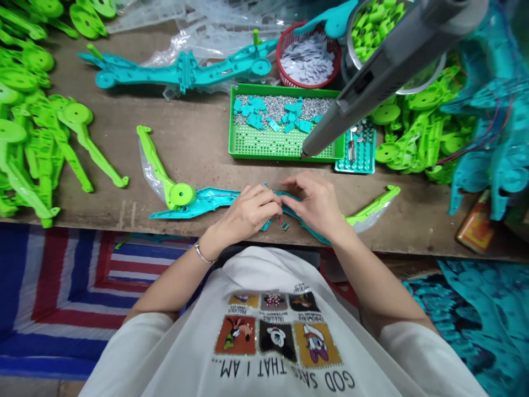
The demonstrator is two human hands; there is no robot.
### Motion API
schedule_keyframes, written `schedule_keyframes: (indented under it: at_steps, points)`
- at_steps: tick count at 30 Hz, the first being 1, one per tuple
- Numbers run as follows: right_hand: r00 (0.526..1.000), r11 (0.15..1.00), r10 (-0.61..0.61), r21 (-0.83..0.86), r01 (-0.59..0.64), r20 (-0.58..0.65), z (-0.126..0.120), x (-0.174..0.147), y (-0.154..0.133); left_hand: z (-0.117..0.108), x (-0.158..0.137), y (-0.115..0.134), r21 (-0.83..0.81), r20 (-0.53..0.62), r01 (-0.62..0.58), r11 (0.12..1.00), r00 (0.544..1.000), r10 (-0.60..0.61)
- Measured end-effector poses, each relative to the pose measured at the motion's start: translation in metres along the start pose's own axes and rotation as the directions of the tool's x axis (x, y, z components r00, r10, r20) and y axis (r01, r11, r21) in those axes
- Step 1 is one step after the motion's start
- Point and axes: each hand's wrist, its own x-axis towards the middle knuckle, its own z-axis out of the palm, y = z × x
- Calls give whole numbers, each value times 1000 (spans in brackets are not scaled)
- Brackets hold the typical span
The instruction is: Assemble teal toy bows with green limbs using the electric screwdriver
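A teal toy bow half-shell (215, 199) lies lengthwise near the bench's front edge, its hollow side up with thin wires inside. A lime-green limb (159, 171) with clear plastic is attached at its left end, and another lime limb (374, 206) shows at the right. My left hand (254, 209) is closed over the shell's middle, fingertips bent down; what they pinch is hidden. My right hand (316, 201) grips the shell just right of it, thumb and index finger around its edge. A small circuit board (284, 225) on wires sticks out below my left fingertips.
A grey electric screwdriver (355, 94) hangs over a green tray (285, 156) of screws and teal pieces. Behind are a red basket (282, 66), a metal bowl (421, 82) and another teal shell (185, 71). Lime parts (25, 132) pile left; teal shells (510, 132) heap right.
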Motion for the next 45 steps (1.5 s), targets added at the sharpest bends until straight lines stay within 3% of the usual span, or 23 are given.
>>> schedule_keyframes:
  at_steps: [9,14,18,26,37,45]
  points:
    - [995,995,90,36,-91,31,-6,1,4,7,0,5,216,50,8,976,999,-19]
    - [988,999,-38,30,34,150,-32,-24,0,6,2,8,216,57,40,976,997,-54]
    - [979,995,-13,-94,33,204,-35,-48,1,6,4,8,211,58,52,976,996,-65]
    - [987,999,30,-47,-23,158,-23,-60,4,3,13,12,177,59,123,977,989,-135]
    - [987,964,2,-263,41,160,-19,-61,-1,10,12,12,198,11,155,968,987,-160]
    - [995,995,95,-40,-94,22,-14,-58,3,10,16,16,290,-6,146,946,989,-150]
